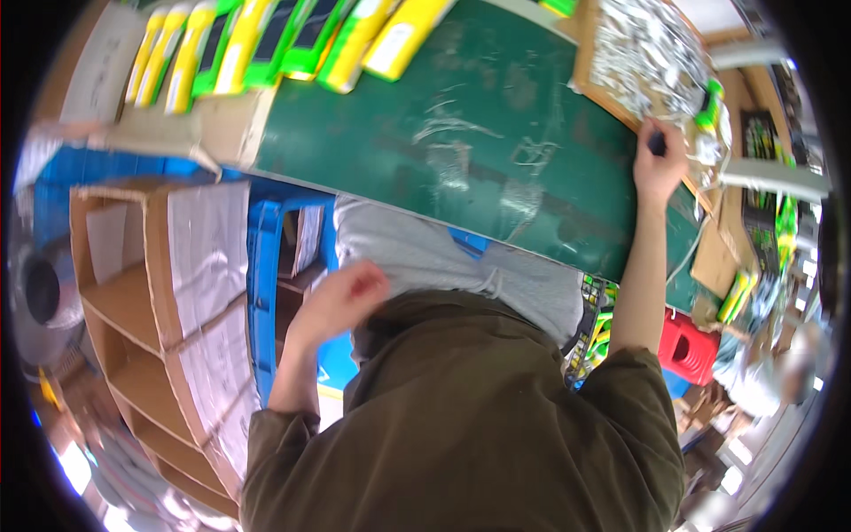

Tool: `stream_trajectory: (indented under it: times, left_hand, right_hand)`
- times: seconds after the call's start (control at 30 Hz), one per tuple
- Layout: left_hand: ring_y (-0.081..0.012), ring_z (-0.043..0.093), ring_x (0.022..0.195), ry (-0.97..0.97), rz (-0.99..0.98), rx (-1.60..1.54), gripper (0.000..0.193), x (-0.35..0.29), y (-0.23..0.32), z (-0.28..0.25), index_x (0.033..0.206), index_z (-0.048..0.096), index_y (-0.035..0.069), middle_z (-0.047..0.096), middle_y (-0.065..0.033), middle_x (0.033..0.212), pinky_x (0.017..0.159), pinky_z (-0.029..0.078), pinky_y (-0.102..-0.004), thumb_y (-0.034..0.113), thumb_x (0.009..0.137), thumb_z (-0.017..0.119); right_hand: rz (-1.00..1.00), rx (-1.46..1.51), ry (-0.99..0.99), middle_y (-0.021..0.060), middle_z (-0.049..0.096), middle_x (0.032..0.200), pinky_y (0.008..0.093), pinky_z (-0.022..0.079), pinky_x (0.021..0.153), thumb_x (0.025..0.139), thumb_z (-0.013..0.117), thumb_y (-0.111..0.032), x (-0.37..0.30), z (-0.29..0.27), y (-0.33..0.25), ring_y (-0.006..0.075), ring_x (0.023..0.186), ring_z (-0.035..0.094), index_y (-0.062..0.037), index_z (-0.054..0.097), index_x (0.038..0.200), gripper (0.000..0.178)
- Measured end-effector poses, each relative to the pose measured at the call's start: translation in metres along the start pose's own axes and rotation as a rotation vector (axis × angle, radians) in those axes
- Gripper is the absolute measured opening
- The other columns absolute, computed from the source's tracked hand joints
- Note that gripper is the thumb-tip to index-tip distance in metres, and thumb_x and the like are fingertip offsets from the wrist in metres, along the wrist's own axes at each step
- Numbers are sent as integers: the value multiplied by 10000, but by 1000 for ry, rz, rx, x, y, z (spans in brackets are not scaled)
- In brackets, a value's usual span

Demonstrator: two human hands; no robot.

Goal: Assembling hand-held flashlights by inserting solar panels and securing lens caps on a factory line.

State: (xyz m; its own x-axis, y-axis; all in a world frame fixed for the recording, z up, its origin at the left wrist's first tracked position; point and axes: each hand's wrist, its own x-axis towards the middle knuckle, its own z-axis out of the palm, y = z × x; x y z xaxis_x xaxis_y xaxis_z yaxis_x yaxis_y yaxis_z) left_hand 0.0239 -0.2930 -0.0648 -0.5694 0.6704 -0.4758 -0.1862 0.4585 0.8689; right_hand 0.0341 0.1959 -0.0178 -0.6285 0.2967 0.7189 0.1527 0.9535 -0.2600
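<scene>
My right hand (660,168) is over the right side of the green table (390,151), by the edge of a wooden tray (612,99). Its fingers are curled round a small dark thing (657,144) whose kind I cannot make out. Inside the tray lies a heap of small silvery pieces (647,49). A small green and white item (709,106) is just beyond that hand. My left hand (346,300) hangs in front of my waist, left of centre and off the table. Its fingers are loosely curled, slightly blurred, with nothing visible in them.
Several yellow and green long items (381,44), some with dark panels, lie in a row at the far left. A cardboard shelf box (160,293) and a blue crate (263,266) stand at my left. To the right is a red plastic object (690,348).
</scene>
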Motion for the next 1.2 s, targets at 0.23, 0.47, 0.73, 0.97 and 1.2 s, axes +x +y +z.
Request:
stream_trajectory:
  times: [0.23, 0.47, 0.73, 0.97, 1.2]
  left_hand:
    - [-256, 584, 887, -1040, 973, -950, 226, 6, 192, 73, 1091, 607, 45, 625, -71, 989, 801, 415, -383, 56, 872, 551]
    - [-285, 521, 905, -1354, 1013, -1385, 302, -12, 231, 143, 1084, 493, -56, 505, -145, 1024, 784, 418, -389, 73, 813, 468]
    - [-212, 556, 809, -293, 1416, 56, 32, 15, 272, 127, 743, 579, 57, 599, -52, 846, 790, 410, -365, 85, 731, 587]
    - [-192, 534, 698, -238, 1423, 496, 315, -20, 331, 113, 949, 591, 16, 522, -48, 796, 608, 418, -273, 230, 755, 714]
    - [-172, 520, 607, -383, 1234, 681, 322, -16, 343, 69, 946, 619, 43, 511, -21, 730, 530, 397, -251, 255, 726, 719]
  right_hand:
    - [93, 32, 64, 98, 642, 798, 315, 493, 687, 855, 698, -110, -4, -1, 2, 224, 724, 628, -47, 653, 878, 81]
    - [139, 116, 139, 112, 578, 751, 348, 474, 634, 821, 719, -105, -4, -5, 1, 275, 671, 584, -43, 632, 852, 111]
    - [282, 164, 163, 96, 620, 757, 315, 475, 638, 828, 720, -107, -5, 2, 6, 212, 661, 591, -41, 647, 856, 102]
    - [295, 207, 169, 112, 636, 772, 319, 489, 672, 822, 730, -153, -7, 1, 9, 223, 696, 614, -34, 658, 864, 144]
    - [342, 212, 159, 104, 637, 779, 324, 498, 678, 810, 734, -155, -9, -1, 17, 238, 708, 624, -33, 647, 842, 153]
